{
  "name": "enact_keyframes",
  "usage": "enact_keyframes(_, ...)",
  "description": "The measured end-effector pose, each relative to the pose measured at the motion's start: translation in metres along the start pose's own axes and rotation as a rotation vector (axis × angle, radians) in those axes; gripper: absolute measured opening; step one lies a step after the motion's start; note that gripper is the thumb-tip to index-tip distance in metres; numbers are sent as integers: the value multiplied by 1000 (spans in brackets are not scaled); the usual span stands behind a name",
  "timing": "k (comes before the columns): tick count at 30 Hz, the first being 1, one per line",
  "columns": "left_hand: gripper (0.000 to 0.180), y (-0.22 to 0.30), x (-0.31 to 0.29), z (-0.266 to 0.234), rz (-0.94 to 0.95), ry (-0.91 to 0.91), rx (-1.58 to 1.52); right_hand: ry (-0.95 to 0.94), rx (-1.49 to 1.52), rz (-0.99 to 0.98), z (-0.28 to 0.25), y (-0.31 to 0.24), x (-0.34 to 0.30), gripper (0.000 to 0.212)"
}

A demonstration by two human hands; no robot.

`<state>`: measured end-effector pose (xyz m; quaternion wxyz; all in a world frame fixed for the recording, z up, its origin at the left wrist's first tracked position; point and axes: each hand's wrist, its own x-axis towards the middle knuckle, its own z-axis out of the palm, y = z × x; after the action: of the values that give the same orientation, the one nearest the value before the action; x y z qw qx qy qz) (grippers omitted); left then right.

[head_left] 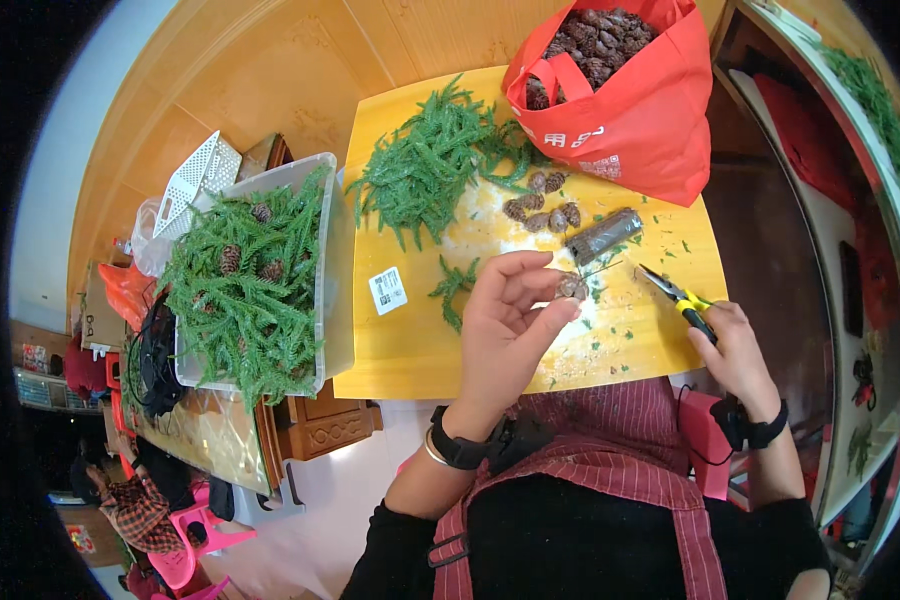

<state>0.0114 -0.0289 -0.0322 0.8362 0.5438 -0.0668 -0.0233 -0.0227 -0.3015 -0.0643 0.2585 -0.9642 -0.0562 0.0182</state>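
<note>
Two containers hold stock: beyond the left hand, pinching a pine cone, a red bag brims with cones; leftward, a clear bin holds green sprigs. The right hand is closed around yellow-handled pliers.

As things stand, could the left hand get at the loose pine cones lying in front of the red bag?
Probably yes. The left hand already pinches one cone, so it would need to free its fingers; the loose pine cones lie just beyond it on the yellow table, with nothing between.

blk sleeves, red striped apron, blk wrist straps, gold bangle
</note>
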Motion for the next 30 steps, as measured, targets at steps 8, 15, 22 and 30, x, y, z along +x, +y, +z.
enact_keyframes(8, 23, -22, -4, -11, -245, -177, 11, 87, -49, -239, 0, -18, 5, 25)
enact_keyframes(15, 15, -41, -10, -10, -237, -261, 101, -145, 767, -190, 23, -86, 26, 32)
enact_keyframes(22, 28, -28, 2, -53, 318, 12, 1191, -164, 832, -62, 31, -87, 38, 25)
enact_keyframes(30, 45, -32, 5, -95, 1, 53, 1363, -141, 840, -145, 33, -94, 41, 24)
